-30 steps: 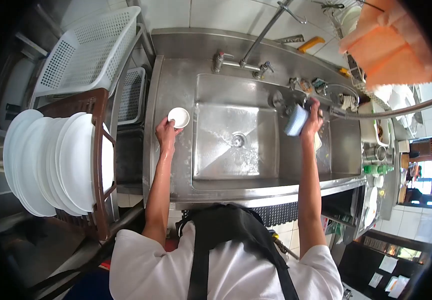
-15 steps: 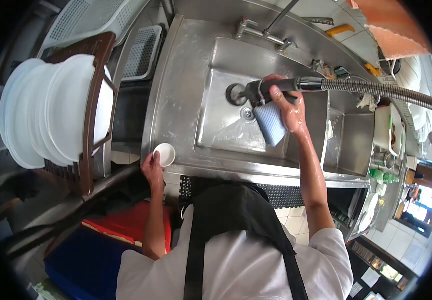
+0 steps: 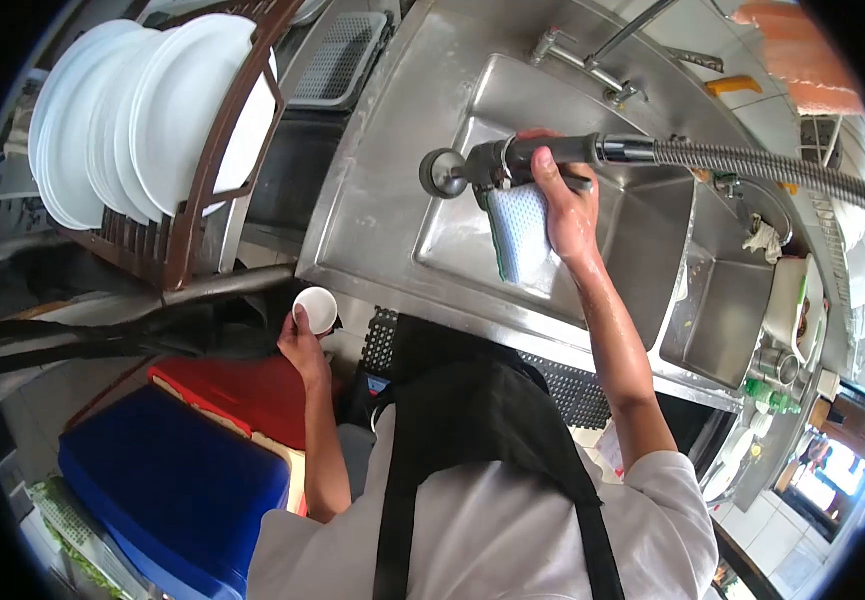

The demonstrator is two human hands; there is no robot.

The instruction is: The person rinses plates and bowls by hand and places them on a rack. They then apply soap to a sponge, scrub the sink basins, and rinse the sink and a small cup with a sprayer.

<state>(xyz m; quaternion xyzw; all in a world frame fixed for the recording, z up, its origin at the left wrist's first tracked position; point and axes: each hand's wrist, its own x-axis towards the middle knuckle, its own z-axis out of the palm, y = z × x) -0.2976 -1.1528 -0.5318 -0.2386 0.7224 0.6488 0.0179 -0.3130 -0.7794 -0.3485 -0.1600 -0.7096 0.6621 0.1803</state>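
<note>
My left hand (image 3: 302, 345) grips a small white cup (image 3: 315, 310) by its side, thumb at the rim, just off the sink's front left corner. Over the metal sink basin (image 3: 462, 215), my right hand (image 3: 567, 205) is closed around the handle of a spray nozzle (image 3: 552, 152), whose round head points left. A white and blue scrubbing sponge (image 3: 522, 235) with a dark green edge is held under the nozzle in the same hand. My right hand and forearm look wet. A ribbed metal hose (image 3: 772, 172) runs from the nozzle to the right.
White plates (image 3: 102, 130) stand upright in a brown rack (image 3: 202, 180) at the left. A grey perforated basket (image 3: 337, 60) lies behind it. The tap (image 3: 587, 65) crosses the sink's back edge. A blue container lid (image 3: 172, 480) and a red one (image 3: 242, 395) sit below left.
The view has turned, and the sink appears shifted right. The spray nozzle's head has moved left. My left hand with the cup is now outside the sink's front edge.
</note>
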